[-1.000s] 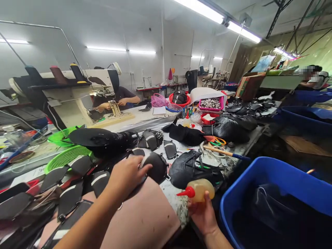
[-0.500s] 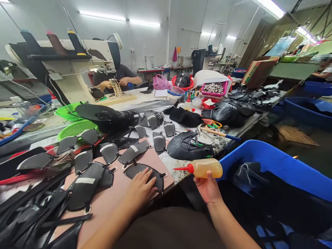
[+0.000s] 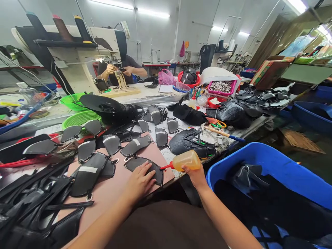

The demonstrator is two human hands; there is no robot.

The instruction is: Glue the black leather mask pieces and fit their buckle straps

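My left hand (image 3: 142, 179) lies flat with its fingers spread on a dark grey padded piece (image 3: 135, 164) at the front edge of the pink board (image 3: 107, 204). In my right hand (image 3: 195, 174) is a clear bottle (image 3: 187, 159) of yellowish liquid, tilted so that its red nozzle (image 3: 167, 166) points left. The nozzle tip is at the right end of the padded piece, by its small metal ring. Other grey padded pieces with white strips, such as a large one (image 3: 88, 174), lie to the left.
A blue tub (image 3: 267, 152) of dark material stands at the right. Black straps (image 3: 33, 204) pile up at the left. Green baskets (image 3: 83, 119), a black item with laces (image 3: 186, 141) and a sewing machine (image 3: 77, 55) are beyond; a person's hands (image 3: 111, 70) work there.
My right hand has brought the bottle left and tipped its nozzle down to the padded piece. My left hand stays on that piece. The view has shifted slightly.
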